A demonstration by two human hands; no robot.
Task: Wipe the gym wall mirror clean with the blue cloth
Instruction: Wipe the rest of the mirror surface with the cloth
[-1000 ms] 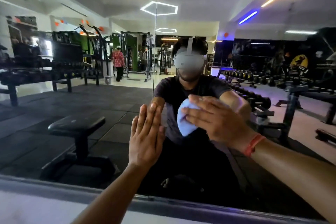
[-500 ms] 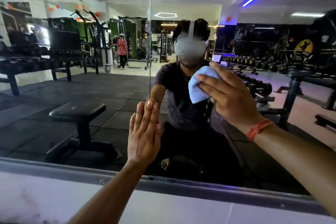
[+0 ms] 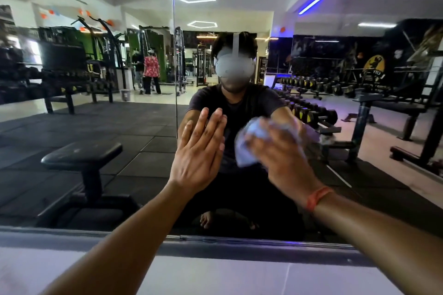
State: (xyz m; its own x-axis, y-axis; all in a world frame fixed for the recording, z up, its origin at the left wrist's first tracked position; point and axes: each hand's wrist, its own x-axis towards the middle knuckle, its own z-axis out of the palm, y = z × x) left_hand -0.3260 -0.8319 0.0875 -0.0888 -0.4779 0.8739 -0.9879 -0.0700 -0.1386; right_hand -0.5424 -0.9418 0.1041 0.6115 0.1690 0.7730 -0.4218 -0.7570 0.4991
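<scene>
Against mirror point(image 3: 96, 127) centre: right hand point(image 3: 285, 160) presses bunched blue cloth point(image 3: 249, 148), blurred, mid-wipe; left hand point(image 3: 199, 155) at 9 o'clock, flat, fingers straight. No streaks discernible; most glass apparently unwiped.

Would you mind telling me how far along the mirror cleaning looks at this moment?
Done: cannot tell; no streaks or cleaned patches show on the mirror. In hand: the right hand presses the blue cloth, motion-blurred, against the glass right of the vertical seam, while the left hand lies flat on the glass beside it. Left: probably the panel left of the seam and the upper areas.
</scene>
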